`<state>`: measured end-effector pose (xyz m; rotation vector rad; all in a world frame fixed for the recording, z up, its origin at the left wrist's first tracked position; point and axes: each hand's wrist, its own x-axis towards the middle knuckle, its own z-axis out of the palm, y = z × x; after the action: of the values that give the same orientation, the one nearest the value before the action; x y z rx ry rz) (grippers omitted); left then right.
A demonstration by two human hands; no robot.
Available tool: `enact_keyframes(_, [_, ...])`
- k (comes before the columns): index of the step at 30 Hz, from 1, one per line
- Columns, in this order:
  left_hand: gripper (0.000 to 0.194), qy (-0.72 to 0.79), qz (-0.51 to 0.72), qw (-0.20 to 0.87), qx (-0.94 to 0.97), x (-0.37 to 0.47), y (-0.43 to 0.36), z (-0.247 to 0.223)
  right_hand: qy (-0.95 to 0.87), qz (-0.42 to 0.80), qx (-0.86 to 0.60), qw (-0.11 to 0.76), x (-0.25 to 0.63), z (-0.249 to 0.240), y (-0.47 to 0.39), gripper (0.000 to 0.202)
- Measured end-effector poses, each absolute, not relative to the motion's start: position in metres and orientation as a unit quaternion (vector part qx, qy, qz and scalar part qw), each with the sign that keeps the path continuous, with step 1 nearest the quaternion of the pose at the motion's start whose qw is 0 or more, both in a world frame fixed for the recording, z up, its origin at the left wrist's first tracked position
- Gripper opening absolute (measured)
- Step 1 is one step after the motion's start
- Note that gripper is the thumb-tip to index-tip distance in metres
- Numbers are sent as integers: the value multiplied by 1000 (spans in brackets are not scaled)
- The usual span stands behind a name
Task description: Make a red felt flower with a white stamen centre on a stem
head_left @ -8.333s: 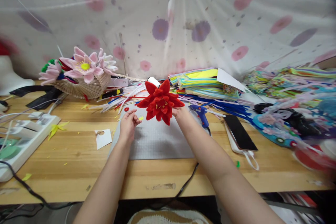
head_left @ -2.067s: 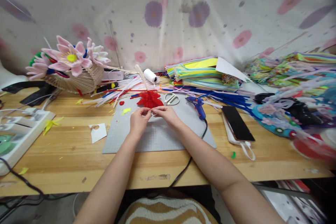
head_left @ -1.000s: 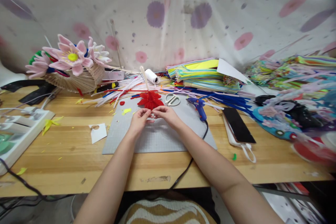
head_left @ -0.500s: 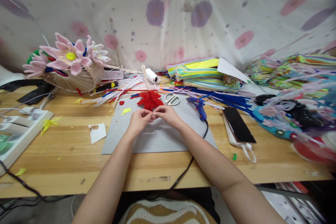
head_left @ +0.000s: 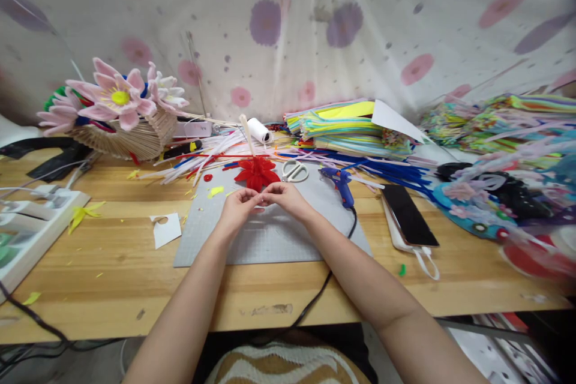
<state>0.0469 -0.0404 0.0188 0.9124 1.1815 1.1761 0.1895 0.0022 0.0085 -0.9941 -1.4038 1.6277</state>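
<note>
Over the grey cutting mat (head_left: 207,246), my left hand (head_left: 240,209) and my right hand (head_left: 287,199) meet with pinched fingertips. Whatever lies between them is too small to name. Just beyond the fingers sits a red fuzzy flower (head_left: 256,172) with a pale stick rising behind it. White-handled scissors (head_left: 294,171) lie right of the flower, and a blue glue gun (head_left: 339,183) rests at the mat's right side. A small red ring (head_left: 207,177) and a yellow scrap (head_left: 215,191) are on the left part of the mat.
Bundles of colored pipe cleaners (head_left: 337,126) line the back. Pink flowers on a fan-shaped holder (head_left: 130,132) stand at left, above a power strip (head_left: 45,222). A phone (head_left: 409,216) lies right; the glue gun's black cable (head_left: 315,300) crosses the front edge.
My fingertips have shifted slightly against each other and remain pinched together. The things on the table have stayed where they were.
</note>
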Motion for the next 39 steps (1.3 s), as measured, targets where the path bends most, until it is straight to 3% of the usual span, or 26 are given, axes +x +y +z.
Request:
enact_keyframes(8, [41, 493, 497, 589, 405, 51, -41, 20, -488, 698, -359, 382, 189, 8, -2, 31])
enact_keyframes(13, [37, 438, 491, 666, 352, 53, -45, 17, -378, 799, -311, 350, 190, 7, -4, 42])
enact_keyframes(19, [19, 422, 497, 703, 283, 52, -41, 16, -352, 824, -288, 337, 194, 8, -3, 35])
enact_keyframes(27, [19, 432, 500, 687, 302, 46, -40, 9, -376, 803, -314, 341, 194, 8, -2, 22])
enact_keyframes(30, [21, 447, 511, 671, 299, 43, -43, 10, -435, 756, -351, 341, 192, 4, 1, 12])
enact_keyframes(32, [17, 462, 520, 655, 295, 40, -44, 10, -488, 697, -397, 344, 192, 2, 5, 20])
enact_keyframes(35, [8, 465, 525, 649, 296, 35, -42, 9, -564, 560, -473, 380, 192, 5, 16, 32])
enact_keyframes(39, [15, 472, 550, 626, 287, 32, -40, 4, -649, 361, -491, 455, 186, 24, 37, 24])
